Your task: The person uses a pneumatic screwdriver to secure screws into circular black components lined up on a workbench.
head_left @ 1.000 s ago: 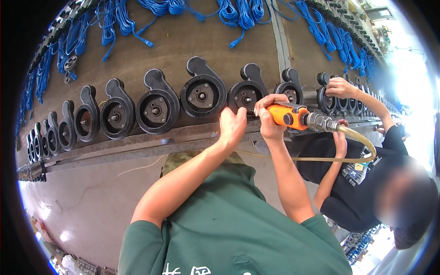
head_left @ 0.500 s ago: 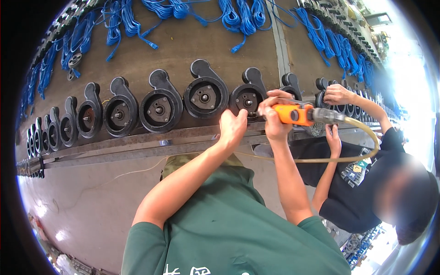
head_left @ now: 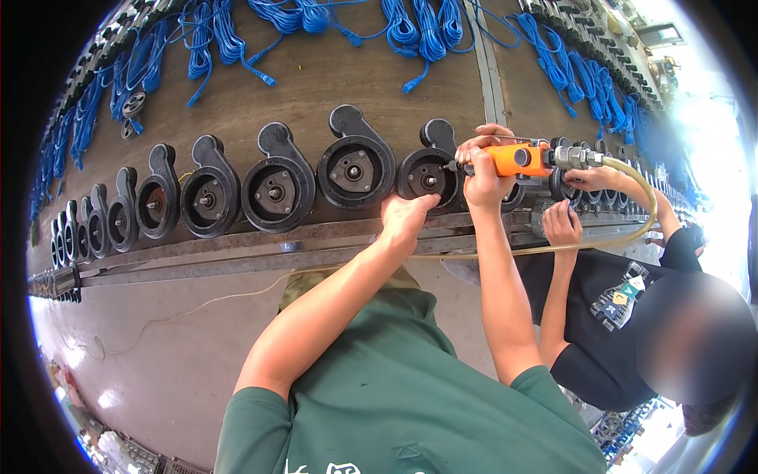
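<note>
My left hand [head_left: 404, 221] is closed at the lower rim of a black round housing [head_left: 409, 189], its thumb over the edge; some fingers are hidden. The housing has a rounded arm at its top and a metal plate with a central shaft inside. In my right hand [head_left: 487, 178] is an orange air screwdriver [head_left: 517, 159], lying nearly level with its bit pointing left. The bit's end is at the upper right of the housing's inside; whether it touches a screw cannot be made out. A yellowish air hose [head_left: 641, 189] curves down from the tool's back end.
More black housings [head_left: 276, 192] stand in a row along the metal bench edge [head_left: 237, 246]. Bundles of blue cable [head_left: 430, 35] lie across the bench's far side. At right, a co-worker's hands [head_left: 562, 225] are close to my screwdriver and at other housings.
The screwdriver has moved up and slightly right, its bit going from the housing's lower part to its upper right. My left hand has shifted slightly right and down, onto the rim.
</note>
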Motion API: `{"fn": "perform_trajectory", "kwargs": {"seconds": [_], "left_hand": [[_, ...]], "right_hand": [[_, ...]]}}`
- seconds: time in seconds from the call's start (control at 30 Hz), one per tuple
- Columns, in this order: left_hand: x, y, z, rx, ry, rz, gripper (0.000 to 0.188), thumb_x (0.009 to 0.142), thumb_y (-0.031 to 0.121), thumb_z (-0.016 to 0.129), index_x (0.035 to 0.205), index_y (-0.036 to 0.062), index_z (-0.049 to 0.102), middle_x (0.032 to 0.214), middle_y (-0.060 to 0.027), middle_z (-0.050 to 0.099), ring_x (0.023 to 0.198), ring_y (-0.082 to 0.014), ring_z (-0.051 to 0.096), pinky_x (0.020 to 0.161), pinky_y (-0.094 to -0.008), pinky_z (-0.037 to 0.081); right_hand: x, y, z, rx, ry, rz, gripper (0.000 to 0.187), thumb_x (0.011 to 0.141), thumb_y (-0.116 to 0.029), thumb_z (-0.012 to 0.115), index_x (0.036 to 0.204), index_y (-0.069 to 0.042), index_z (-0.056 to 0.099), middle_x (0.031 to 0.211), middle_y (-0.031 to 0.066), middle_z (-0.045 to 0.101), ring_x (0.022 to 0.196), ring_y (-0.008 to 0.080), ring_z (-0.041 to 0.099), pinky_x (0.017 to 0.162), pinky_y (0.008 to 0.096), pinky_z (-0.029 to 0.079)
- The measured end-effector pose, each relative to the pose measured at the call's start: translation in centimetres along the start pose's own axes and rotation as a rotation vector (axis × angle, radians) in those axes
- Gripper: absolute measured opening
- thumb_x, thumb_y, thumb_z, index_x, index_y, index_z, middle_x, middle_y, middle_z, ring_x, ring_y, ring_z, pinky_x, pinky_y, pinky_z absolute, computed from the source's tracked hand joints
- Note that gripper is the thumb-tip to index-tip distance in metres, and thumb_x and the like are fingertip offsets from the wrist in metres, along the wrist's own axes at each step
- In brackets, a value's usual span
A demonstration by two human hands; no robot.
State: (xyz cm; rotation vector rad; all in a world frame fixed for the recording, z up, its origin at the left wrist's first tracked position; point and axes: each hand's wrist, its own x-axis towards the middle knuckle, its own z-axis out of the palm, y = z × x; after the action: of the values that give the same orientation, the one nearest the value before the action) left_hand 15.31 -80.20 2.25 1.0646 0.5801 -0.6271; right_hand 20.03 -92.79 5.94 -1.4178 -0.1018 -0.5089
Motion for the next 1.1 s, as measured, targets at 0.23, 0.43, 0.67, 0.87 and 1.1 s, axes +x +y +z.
{"fn": "perform_trajectory", "kwargs": {"seconds": [0.23,0.43,0.67,0.87,1.1], "left_hand": [[0.0,0.0,0.2,0.028,0.034,0.025,0.043,0.078,0.005,0.075,0.116,0.003,0.057,0.112,-0.0108,0.063,0.094,-0.0216,0.066,0.069,-0.0348,0.06],[-2.1,-0.7,0.1,0.003,-0.067,0.008,0.037,0.085,0.027,0.076,0.107,0.0,0.065,0.096,-0.0076,0.067,0.073,-0.0207,0.066,0.066,-0.0321,0.055],[-6.7,2.8,1.5,0.768,-0.391,0.331,0.024,0.089,0.019,0.069,0.099,-0.0024,0.068,0.083,-0.0067,0.066,0.07,-0.018,0.062,0.066,-0.0322,0.051],[-0.5,4.5,9.2,1.482,-0.321,1.117,0.033,0.079,0.02,0.075,0.107,0.0048,0.071,0.128,-0.0192,0.055,0.121,-0.0368,0.047,0.1,-0.046,0.041],[2.2,3.8,12.1,1.829,-0.263,1.159,0.052,0.076,0.032,0.078,0.116,-0.0006,0.068,0.149,-0.0275,0.038,0.137,-0.0445,0.034,0.111,-0.0499,0.031]], "right_hand": [[-0.4,-0.2,0.7,0.053,-0.055,0.091,0.02,0.084,-0.001,0.056,0.103,-0.001,0.05,0.077,0.0062,0.055,0.066,0.0151,0.054,0.067,0.0301,0.049],[0.2,-1.9,0.6,-0.079,-0.04,0.031,0.03,0.083,-0.002,0.057,0.112,0.005,0.053,0.077,0.0047,0.06,0.067,0.0114,0.058,0.065,0.0246,0.049],[-0.9,-8.4,-5.9,-0.071,0.12,-0.099,0.006,0.083,0.001,0.058,0.078,0.0,0.06,0.107,0.0096,0.059,0.07,0.0101,0.059,0.068,0.0246,0.049],[-3.9,-10.3,-11.7,-0.056,0.205,-0.118,0.022,0.085,0.001,0.057,0.106,0.004,0.051,0.081,0.0064,0.059,0.069,0.0131,0.058,0.068,0.0267,0.05],[-5.1,-9.0,-15.1,-0.022,0.23,-0.05,0.027,0.083,0.004,0.056,0.109,0.003,0.05,0.075,0.0044,0.058,0.066,0.0105,0.057,0.064,0.0249,0.049]]}}
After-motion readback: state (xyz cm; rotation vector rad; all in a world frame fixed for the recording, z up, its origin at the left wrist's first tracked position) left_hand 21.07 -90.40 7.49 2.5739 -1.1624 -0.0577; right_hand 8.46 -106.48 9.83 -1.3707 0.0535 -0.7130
